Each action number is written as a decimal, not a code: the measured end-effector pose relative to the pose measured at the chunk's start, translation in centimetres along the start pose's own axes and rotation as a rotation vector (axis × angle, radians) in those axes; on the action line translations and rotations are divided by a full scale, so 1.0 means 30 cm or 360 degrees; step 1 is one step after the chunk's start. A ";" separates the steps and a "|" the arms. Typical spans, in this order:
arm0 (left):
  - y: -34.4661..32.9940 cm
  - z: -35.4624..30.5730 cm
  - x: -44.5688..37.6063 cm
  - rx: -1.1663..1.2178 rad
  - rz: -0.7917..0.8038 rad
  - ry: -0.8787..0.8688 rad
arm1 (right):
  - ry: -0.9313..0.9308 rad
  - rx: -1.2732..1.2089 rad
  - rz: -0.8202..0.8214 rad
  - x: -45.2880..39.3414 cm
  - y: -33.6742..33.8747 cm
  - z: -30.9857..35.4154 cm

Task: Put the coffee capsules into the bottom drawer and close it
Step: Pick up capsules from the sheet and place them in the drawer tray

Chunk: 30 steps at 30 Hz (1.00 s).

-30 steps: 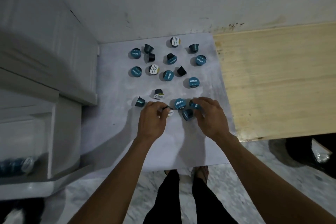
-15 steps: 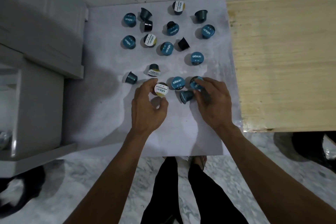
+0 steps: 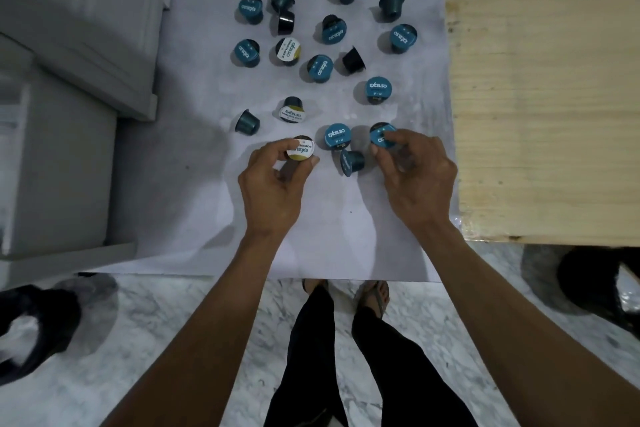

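I see my left hand [image 3: 273, 180] pinching a white-lidded capsule [image 3: 300, 149] just above the white bench [image 3: 194, 204]. My right hand [image 3: 414, 173] pinches a teal capsule [image 3: 381, 136] by its rim. Remaining capsules [image 3: 320, 68] lie scattered beyond, some upright, some tipped. The drawer unit [image 3: 65, 163] stands left.

Both bare forearms reach away from the body, roughly side by side. The left hand [image 3: 273, 180] is knuckles-up, thumb and curled fingers pinching a white-topped capsule [image 3: 300, 148]. The right hand [image 3: 414, 177], just to its right, curls its fingertips over a blue-topped capsule [image 3: 381, 136].
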<state>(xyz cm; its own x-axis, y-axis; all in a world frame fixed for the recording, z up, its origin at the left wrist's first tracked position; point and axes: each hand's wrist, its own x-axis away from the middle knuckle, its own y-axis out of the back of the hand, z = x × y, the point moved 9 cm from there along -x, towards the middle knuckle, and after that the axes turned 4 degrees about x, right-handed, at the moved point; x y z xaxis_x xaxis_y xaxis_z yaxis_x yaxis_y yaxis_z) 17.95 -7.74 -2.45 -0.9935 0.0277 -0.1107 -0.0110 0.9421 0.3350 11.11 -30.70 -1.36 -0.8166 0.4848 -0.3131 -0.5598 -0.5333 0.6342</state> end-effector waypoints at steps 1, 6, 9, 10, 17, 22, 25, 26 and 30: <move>0.014 -0.005 0.004 0.0041 -0.0014 0.0036 | -0.0016 -0.0012 -0.0013 -0.003 0.017 0.011; 0.106 -0.108 0.040 0.0084 -0.0086 0.0099 | -0.0008 -0.0114 0.0026 -0.020 0.092 0.118; 0.194 -0.198 0.052 0.0096 -0.0127 0.0063 | 0.0030 -0.0151 0.0018 -0.031 0.141 0.222; 0.232 -0.232 0.051 0.0090 -0.0144 0.0050 | 0.0046 -0.0166 0.0016 -0.036 0.154 0.264; 0.581 -0.365 0.010 -0.0037 -0.0312 0.0101 | 0.0160 -0.0319 0.0065 -0.058 0.121 0.595; 0.899 -0.376 -0.017 -0.0067 -0.0343 0.0028 | 0.0269 -0.0436 0.0056 -0.013 0.009 0.882; 1.124 -0.339 -0.015 -0.0121 -0.0348 -0.0014 | 0.0296 -0.0495 0.0044 0.069 -0.087 1.050; 1.200 -0.325 -0.011 -0.0126 -0.0355 -0.0039 | 0.0304 -0.0509 0.0047 0.104 -0.123 1.105; 1.488 -0.225 -0.005 -0.0123 -0.0356 -0.0028 | 0.0313 -0.0548 0.0100 0.246 -0.275 1.302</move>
<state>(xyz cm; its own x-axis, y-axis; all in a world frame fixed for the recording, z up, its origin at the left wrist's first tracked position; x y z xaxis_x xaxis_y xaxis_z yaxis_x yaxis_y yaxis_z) 16.84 32.04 18.82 -0.9632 -0.1724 -0.2064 -0.2400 0.8972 0.3707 15.19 4.36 18.72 -0.8434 0.3196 -0.4319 -0.4949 -0.7750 0.3929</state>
